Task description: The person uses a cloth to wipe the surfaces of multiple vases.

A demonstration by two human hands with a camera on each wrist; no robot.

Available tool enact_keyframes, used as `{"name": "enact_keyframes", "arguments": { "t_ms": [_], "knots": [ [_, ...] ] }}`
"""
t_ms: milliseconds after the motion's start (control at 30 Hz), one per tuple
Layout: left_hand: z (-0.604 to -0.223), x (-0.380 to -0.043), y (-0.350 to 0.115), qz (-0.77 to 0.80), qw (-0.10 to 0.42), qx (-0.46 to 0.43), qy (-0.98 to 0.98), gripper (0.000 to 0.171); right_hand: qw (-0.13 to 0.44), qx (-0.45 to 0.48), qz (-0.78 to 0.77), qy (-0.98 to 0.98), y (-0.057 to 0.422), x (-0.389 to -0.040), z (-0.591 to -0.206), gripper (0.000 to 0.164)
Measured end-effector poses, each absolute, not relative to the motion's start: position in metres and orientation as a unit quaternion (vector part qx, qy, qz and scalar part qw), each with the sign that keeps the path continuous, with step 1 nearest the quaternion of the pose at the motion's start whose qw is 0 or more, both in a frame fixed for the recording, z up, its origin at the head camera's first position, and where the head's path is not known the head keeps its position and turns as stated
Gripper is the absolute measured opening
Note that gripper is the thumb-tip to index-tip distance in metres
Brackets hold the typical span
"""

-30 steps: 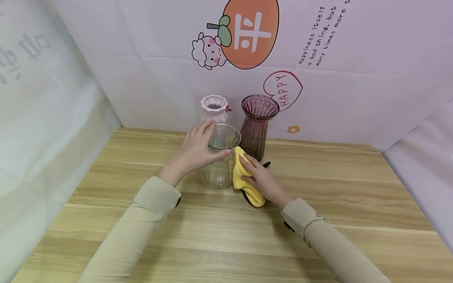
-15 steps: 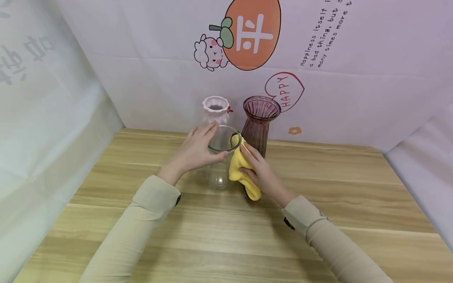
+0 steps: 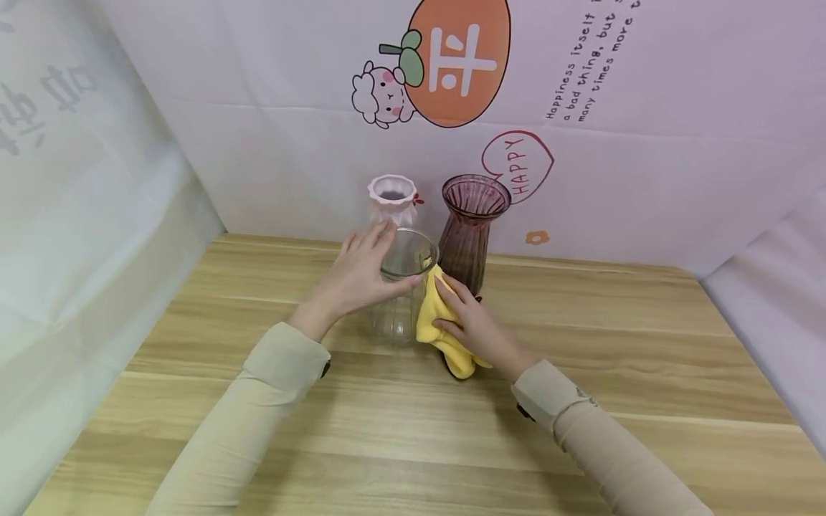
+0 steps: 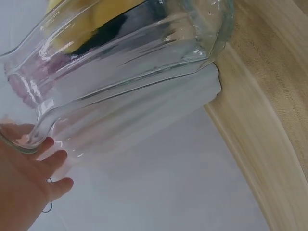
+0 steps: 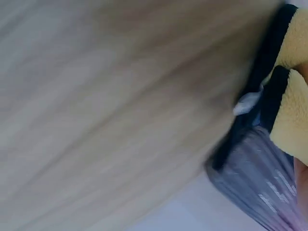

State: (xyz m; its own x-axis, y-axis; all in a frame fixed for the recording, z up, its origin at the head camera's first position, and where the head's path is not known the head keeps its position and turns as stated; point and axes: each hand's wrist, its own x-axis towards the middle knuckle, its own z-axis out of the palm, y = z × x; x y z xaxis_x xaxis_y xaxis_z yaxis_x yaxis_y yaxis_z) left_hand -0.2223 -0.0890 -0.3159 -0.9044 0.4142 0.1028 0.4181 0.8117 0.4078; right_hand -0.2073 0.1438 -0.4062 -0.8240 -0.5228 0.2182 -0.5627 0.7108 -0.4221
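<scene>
A clear glass vase (image 3: 395,315) stands upright on the wooden table. My left hand (image 3: 358,276) holds it by the rim, thumb across the near side and fingers round the back. The left wrist view shows the fingertips of that hand (image 4: 29,178) at the flared neck of the clear vase (image 4: 130,72). In my right hand (image 3: 480,326) is a bunched yellow cloth (image 3: 437,315) with dark edging, pressed against the right side of the vase just below its rim. The right wrist view shows only part of the cloth (image 5: 293,115).
Close behind the cloth stands a ribbed purple glass vase (image 3: 466,247). A white vase (image 3: 390,208) with a scalloped rim is behind the clear one, partly hidden. A printed white backdrop (image 3: 290,158) rises along the table's back edge (image 3: 600,264).
The right hand moved the cloth up to the vase's rim, then back down a little along its right side. The left hand and the clear vase have stayed nearly still.
</scene>
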Motion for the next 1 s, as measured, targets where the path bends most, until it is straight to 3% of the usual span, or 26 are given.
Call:
{"name": "enact_keyframes", "arguments": {
  "t_ms": [133, 233, 700, 1000],
  "knots": [
    [-0.314, -0.223, -0.088, -0.192, 0.006, -0.208, -0.959, 0.097, 0.004, 0.282, 0.223, -0.933, 0.149, -0.205, -0.410, 0.070],
    [-0.312, -0.224, -0.088, -0.184, 0.003, -0.205, -0.961, 0.097, 0.011, 0.290, 0.227, -0.930, 0.151, -0.204, -0.411, 0.069],
    [-0.310, -0.228, -0.093, -0.233, -0.026, -0.244, -0.941, 0.094, 0.174, 0.348, 0.290, -0.874, 0.138, -0.209, -0.395, 0.067],
    [-0.315, -0.227, -0.091, -0.232, 0.006, -0.226, -0.946, 0.094, 0.147, 0.336, 0.262, -0.893, 0.138, -0.208, -0.398, 0.067]
  ]
}}
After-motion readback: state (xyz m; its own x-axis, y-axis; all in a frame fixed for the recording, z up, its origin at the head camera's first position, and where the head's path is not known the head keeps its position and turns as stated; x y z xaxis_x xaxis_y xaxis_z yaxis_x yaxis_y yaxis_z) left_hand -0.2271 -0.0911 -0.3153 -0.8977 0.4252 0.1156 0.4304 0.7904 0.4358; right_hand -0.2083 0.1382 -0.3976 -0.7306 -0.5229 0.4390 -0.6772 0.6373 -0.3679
